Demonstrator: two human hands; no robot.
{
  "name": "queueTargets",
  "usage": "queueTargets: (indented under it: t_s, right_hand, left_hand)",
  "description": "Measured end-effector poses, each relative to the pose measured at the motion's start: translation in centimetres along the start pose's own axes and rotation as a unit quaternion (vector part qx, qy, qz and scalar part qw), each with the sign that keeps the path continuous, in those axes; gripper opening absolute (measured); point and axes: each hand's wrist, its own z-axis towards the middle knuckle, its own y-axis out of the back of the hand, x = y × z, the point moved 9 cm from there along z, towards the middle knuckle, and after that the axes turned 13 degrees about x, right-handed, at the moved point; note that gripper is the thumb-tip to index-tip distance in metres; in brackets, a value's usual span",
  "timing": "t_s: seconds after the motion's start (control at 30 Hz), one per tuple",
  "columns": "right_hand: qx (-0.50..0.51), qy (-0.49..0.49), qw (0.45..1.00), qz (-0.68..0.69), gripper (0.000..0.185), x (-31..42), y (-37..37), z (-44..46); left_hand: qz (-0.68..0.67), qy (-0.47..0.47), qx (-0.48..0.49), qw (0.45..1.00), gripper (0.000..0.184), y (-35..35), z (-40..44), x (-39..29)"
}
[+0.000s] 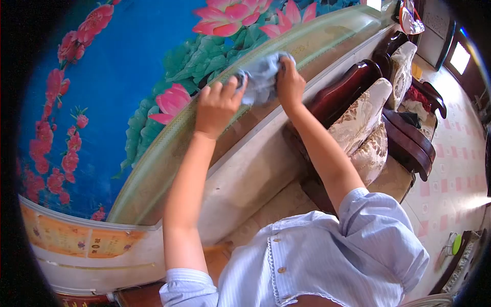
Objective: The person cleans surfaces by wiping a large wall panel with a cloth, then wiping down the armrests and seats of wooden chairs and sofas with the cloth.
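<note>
A light blue-grey cloth (260, 77), blurred by motion, is stretched between my two hands in the upper middle of the head view. My left hand (219, 106) has its fingers curled and closed on the cloth's left edge. On the other side, my right hand (290, 84) pinches the cloth's right end, with the fingertips partly hidden behind the fabric. Both arms reach forward. Behind the cloth is a clear plastic-like cover with a patterned border (153, 179), lying over a brown surface beside the flowered blue panel (128, 56).
To the right stand dark wooden chairs (353, 84) with patterned cushions (360, 110). Pink-and-white floor tiles (450, 169) stretch along the far right. An orange printed sheet (102, 243) lies at lower left, and a pale ledge (255, 174) runs below my arms.
</note>
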Motion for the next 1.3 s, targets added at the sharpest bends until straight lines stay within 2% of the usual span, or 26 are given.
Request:
queueTargets:
  t_s: [0.07,0.2,0.23,0.27,0.3,0.4,0.43,0.5,0.57,0.63,0.67,0.83,0.97,1.03,1.13,1.27,1.3]
  right_hand:
    - [0.0,-0.007,1.0,-0.02,0.025,-2.9,-1.8,-3.6]
    - [0.108,-0.067,0.991,-0.037,0.026,-6.0,-4.6,-10.4]
    - [0.152,-0.087,0.984,-0.043,0.026,-6.3,-5.2,-11.3]
    - [0.153,-0.086,0.983,-0.043,0.026,-6.1,-5.1,-12.0]
    - [0.159,-0.076,0.984,-0.023,0.025,-5.4,-4.9,-12.2]
    - [0.178,-0.055,0.982,0.011,0.023,-3.1,-4.6,-10.8]
    - [0.132,-0.018,0.991,0.029,0.022,-1.0,-3.5,-9.4]
    - [0.074,0.029,0.995,0.057,0.02,2.9,-1.8,-6.1]
    - [0.07,0.036,0.995,0.065,0.019,6.8,-1.1,-3.4]
    - [0.029,0.108,0.985,0.128,0.02,11.0,0.0,-2.2]
    - [0.036,0.109,0.985,0.128,0.02,11.3,-0.6,-2.7]
    - [0.059,0.115,0.989,0.073,0.025,9.1,-4.9,-9.7]
    - [0.14,0.086,0.986,0.007,0.025,5.0,-8.2,-17.2]
    - [0.182,0.074,0.98,-0.019,0.024,5.5,-8.6,-19.2]
    - [0.211,0.087,0.974,-0.012,0.022,7.6,-8.5,-19.1]
    - [0.18,0.132,0.975,0.015,0.02,13.5,-7.7,-15.1]
    - [0.131,0.151,0.979,0.049,0.02,15.9,-6.7,-13.7]
  left_hand:
    - [-0.052,-0.046,0.051,0.996,0.042,-1.9,-1.9,-2.7]
    - [-0.106,-0.087,0.087,0.987,0.037,-4.1,-6.7,-6.5]
    - [-0.129,-0.097,0.091,0.983,0.018,-4.3,-7.7,-7.1]
    - [-0.151,-0.106,0.096,0.978,0.009,-4.6,-8.6,-7.6]
    - [-0.148,-0.103,0.092,0.979,0.009,-4.1,-8.8,-7.4]
    - [-0.139,-0.072,0.106,0.982,0.011,-3.1,-9.1,-5.3]
    - [-0.14,-0.067,0.111,0.982,0.011,-2.3,-8.8,-4.4]
    - [-0.073,0.04,0.085,0.993,0.024,-0.2,-7.7,-0.4]
    - [-0.033,0.095,0.059,0.993,0.039,1.9,-7.6,3.1]
    - [-0.044,0.119,0.036,0.991,0.042,2.7,-8.6,4.9]
    - [-0.051,0.142,0.009,0.989,0.046,3.1,-9.4,5.8]
    - [-0.084,0.12,0.101,0.984,0.043,0.5,-15.7,2.3]
    - [-0.136,0.094,0.151,0.975,0.041,-2.4,-21.8,-1.7]
    - [-0.164,0.073,0.133,0.975,0.026,-2.3,-23.5,-2.7]
    - [-0.186,0.09,0.113,0.972,0.026,-1.5,-24.8,-1.5]
    - [-0.162,0.132,0.108,0.972,0.034,0.8,-24.6,3.5]
    - [-0.138,0.155,0.069,0.976,0.034,2.3,-24.1,5.6]
